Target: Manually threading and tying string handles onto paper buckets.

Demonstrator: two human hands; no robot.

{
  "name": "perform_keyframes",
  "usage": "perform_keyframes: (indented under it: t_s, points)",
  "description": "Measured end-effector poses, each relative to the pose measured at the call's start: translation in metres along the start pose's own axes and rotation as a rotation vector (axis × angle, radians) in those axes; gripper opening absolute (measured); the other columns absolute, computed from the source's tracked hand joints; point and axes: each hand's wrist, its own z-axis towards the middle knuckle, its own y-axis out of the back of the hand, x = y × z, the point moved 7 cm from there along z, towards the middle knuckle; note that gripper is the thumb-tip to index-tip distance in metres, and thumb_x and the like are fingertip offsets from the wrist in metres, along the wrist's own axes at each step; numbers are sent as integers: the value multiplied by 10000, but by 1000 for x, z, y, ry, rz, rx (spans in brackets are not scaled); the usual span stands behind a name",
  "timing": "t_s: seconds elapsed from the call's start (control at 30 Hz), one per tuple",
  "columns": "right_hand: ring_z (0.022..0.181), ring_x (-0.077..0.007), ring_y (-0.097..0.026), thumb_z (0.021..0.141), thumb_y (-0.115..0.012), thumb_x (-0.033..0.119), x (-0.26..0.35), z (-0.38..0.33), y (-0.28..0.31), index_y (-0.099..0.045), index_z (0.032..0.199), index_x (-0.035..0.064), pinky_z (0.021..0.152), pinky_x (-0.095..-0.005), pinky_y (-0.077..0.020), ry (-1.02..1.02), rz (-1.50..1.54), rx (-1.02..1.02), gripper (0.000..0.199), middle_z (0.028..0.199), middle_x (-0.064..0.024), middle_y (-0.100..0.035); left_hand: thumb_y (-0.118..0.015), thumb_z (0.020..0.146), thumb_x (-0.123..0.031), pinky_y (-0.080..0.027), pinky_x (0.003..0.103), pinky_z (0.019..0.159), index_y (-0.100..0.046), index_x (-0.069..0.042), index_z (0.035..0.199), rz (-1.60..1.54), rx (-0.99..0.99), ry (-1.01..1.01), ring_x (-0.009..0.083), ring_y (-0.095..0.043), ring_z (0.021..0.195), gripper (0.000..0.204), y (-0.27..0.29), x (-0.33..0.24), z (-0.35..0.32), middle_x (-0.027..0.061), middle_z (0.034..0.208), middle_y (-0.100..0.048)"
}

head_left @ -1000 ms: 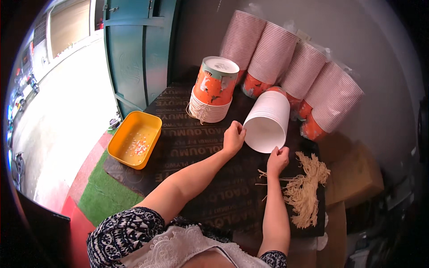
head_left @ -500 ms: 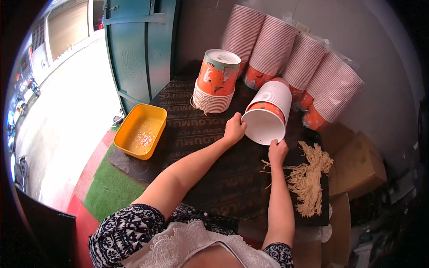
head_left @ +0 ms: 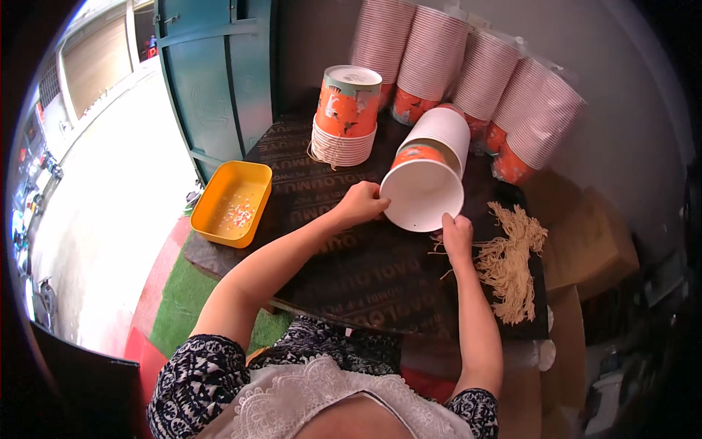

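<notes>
I hold a paper bucket [head_left: 423, 196] with a white inside and an orange printed outside, its mouth turned toward me. My left hand [head_left: 363, 203] pinches the left side of its rim. The lower right of the rim is gripped by my right hand [head_left: 458, 238]. Behind it, a nested stack of the same buckets [head_left: 446, 132] lies on its side. The held bucket sits partly out of that stack, with a band of orange wall showing between them. Beside my right hand lies a bundle of beige cords [head_left: 514, 263], loose strands reaching toward my fingers.
An upside-down bucket stack [head_left: 346, 110] with cord at its rims stands at the back. Bagged bucket stacks [head_left: 431, 55] lean against the wall. A yellow tray [head_left: 212, 192] holds small pale pieces on the left of the dark table [head_left: 344, 282]. Cardboard boxes [head_left: 589, 238] stand right.
Both hands have drawn the front bucket toward me and a little left, widening the gap between it and the stack. The whole view has shifted slightly.
</notes>
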Motion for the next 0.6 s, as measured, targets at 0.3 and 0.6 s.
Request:
perform_keyframes:
  t_s: [0.3, 0.6]
  points:
    - [447, -119, -460, 880, -547, 195, 92, -14, 3, -451, 593, -66, 435, -349, -352, 201, 285, -42, 400, 464, -67, -449, -497, 946, -264, -339, 326, 1036, -391, 22, 1335, -482, -163, -392, 194, -458, 1198, 494, 41, -16, -46, 118, 1276, -502]
    - [480, -45, -439, 948, -537, 241, 110, -27, -12, -476, 584, 25, 434, -255, -341, 109, 599, 82, 427, 527, 40, -474, -443, 891, -599, -268, 381, 1097, -314, -14, 1440, -478, -72, -490, 235, -364, 1325, 812, 53, -16, -48, 135, 1422, -406]
